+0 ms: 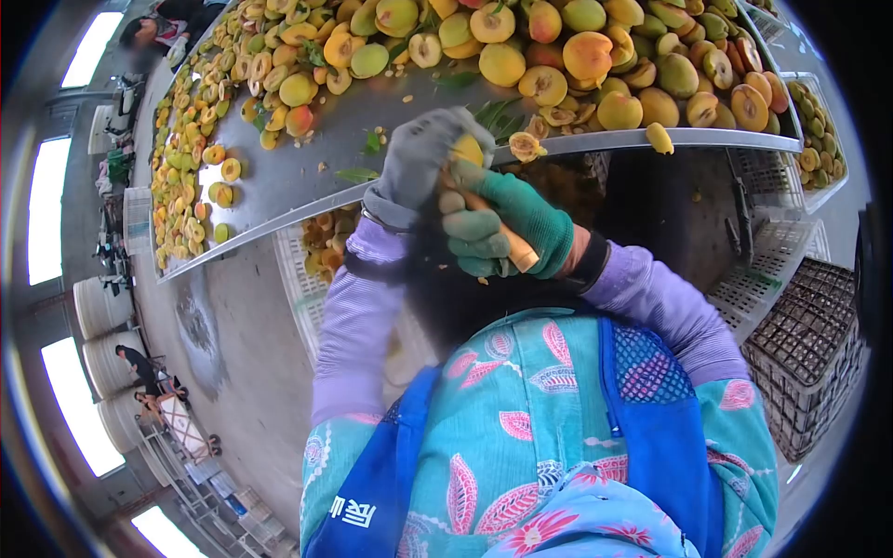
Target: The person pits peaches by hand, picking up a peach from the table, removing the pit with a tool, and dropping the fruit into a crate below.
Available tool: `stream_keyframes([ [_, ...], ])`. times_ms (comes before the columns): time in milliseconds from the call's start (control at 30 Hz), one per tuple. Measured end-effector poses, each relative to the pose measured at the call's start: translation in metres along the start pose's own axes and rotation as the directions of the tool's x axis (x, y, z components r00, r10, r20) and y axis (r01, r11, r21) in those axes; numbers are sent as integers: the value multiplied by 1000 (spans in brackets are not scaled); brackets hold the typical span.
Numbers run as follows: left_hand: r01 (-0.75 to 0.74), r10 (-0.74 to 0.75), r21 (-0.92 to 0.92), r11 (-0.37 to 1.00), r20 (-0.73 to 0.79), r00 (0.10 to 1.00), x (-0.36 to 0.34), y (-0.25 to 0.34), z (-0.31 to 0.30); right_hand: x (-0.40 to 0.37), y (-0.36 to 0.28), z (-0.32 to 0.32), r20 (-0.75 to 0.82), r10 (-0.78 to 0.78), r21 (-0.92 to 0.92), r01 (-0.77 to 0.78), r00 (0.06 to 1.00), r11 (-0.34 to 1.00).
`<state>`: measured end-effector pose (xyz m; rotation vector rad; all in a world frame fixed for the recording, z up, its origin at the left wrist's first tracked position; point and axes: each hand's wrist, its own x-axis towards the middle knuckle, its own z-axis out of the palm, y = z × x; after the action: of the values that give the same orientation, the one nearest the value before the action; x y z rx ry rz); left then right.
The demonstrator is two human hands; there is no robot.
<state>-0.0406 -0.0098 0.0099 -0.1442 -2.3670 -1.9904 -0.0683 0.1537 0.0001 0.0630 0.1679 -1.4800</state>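
Observation:
My left hand (419, 158), in a grey glove, is closed around a yellow peach (468, 149) just over the near rim of a metal table. My right hand (512, 223), in a green glove, grips the light wooden handle (518, 249) of a tool that looks like a knife. Its working end meets the peach, but the blade is hidden between the hands. Beside them on the rim lies a torn piece of peach (526, 147). Whole and halved peaches (588, 58) are heaped along the back of the metal table (279, 181).
Below the table, a white crate (299, 288) holds peach pieces. Another white crate (767, 279) and a dark crate (805, 344) stand at the right. A crate of fruit (819, 139) is behind them. People (139, 367) are at the left, near large white tubs (102, 307).

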Motion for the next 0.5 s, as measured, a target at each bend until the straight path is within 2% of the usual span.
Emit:
stream_keyframes([
  [33,85,-135,-301,950,-150,980,-1,7,4,3,0,1,78,4,39,-7,997,999],
  [67,105,-296,-576,811,-249,922,-6,14,13,9,1,4,164,6,75,-19,987,997],
  [100,70,-476,-799,598,-283,833,-16,25,19,14,5,5,250,5,122,-36,968,992],
  [133,-24,-595,-870,492,-356,721,-28,45,22,13,7,11,281,33,80,-58,959,995],
  [167,63,-209,-239,969,-658,723,-55,22,12,7,11,15,293,52,66,-75,955,995],
  [200,111,-128,-72,991,-721,681,-84,7,-5,-4,10,19,300,70,43,-87,951,995],
  [233,181,-46,89,979,-775,630,-114,-9,-23,-15,4,18,304,90,6,-96,948,995],
  [267,153,-404,-379,913,-781,476,-134,-2,-48,-23,-6,10,317,108,-8,-111,942,994],
  [300,663,-348,41,747,-826,443,-136,6,-81,-14,-10,-19,167,48,31,-54,985,998],
  [333,899,-276,386,208,-858,433,-143,12,-98,-10,-13,-32,-71,34,13,-33,997,999],
  [367,871,-277,408,274,-834,478,-130,16,-107,-8,-13,-38,-307,18,-1,-19,951,1000],
  [400,831,-265,432,350,-805,530,-97,21,-121,-7,-13,-32,-270,28,-10,-32,963,999],
  [467,706,-243,425,567,-732,636,-18,31,-108,-9,-7,-15,-205,43,-27,-49,978,998],
  [500,646,-41,646,407,-694,719,16,14,-112,-9,-10,-14,-219,1,-57,-14,976,998],
])
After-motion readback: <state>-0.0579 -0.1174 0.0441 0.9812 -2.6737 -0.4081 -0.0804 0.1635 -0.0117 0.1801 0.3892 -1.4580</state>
